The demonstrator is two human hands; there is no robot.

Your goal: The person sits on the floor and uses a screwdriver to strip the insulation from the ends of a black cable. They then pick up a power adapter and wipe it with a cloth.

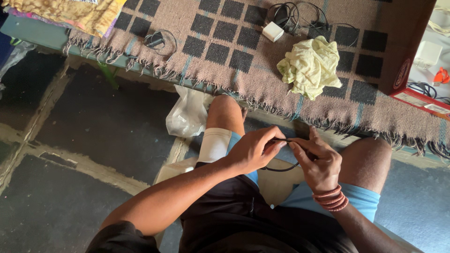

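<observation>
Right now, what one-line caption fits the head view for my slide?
Seated person's left hand and right hand pinch a thin black cable over their lap, before a fringed checked mat.

— Any packaging over there?

— One cardboard box (407, 51), at the right end of the woven mat, open and cut off by the frame. Brown flap, red rim, a round red label on its corner.

— Anything else?

— A whitish plastic bag (187, 115) hanging just below the mat's fringe. No screens.

A crumpled yellow cloth (311, 66) lies near a white charger (273, 31) on the checked rug (220, 65).
</observation>
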